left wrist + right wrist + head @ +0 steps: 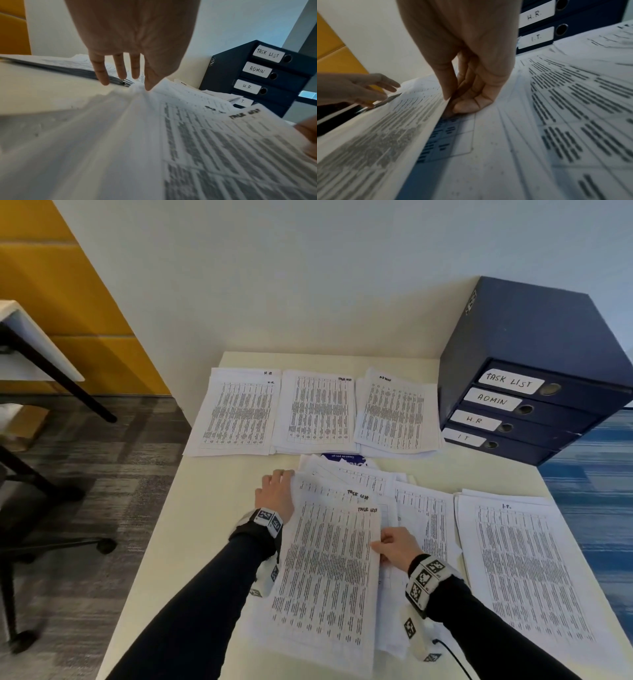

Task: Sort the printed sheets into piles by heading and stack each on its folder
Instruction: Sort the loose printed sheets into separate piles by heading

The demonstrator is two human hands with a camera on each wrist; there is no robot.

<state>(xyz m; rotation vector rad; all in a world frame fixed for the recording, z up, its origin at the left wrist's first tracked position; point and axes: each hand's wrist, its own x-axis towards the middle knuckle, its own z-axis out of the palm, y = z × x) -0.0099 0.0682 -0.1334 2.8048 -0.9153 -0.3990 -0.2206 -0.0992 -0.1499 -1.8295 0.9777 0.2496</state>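
My right hand (pixel 382 542) (pixel 452 100) pinches the right edge of a printed sheet headed TASK LIST (pixel 329 570) (pixel 223 142) and lifts that edge off the loose heap of sheets (pixel 421 508) mid-table. With straight fingers, my left hand (pixel 282 474) (pixel 126 81) touches the heap's far left corner. Along the back lie an H.R. pile (pixel 236 412), a TASK LIST pile (pixel 317 412) and an ADMIN pile (pixel 397 416). An I.T. pile (pixel 520 570) lies at the right. Navy folders (pixel 534 371) labelled TASK LIST, ADMIN, H.R. and I.T. are stacked at the back right.
A blue printed item (pixel 342 458) peeks out from under the heap's far edge. The cream table (pixel 205 525) has bare room along its left side. An office chair (pixel 51 508) and another desk (pixel 34 347) stand left of it. A black cable (pixel 452 655) runs near my right wrist.
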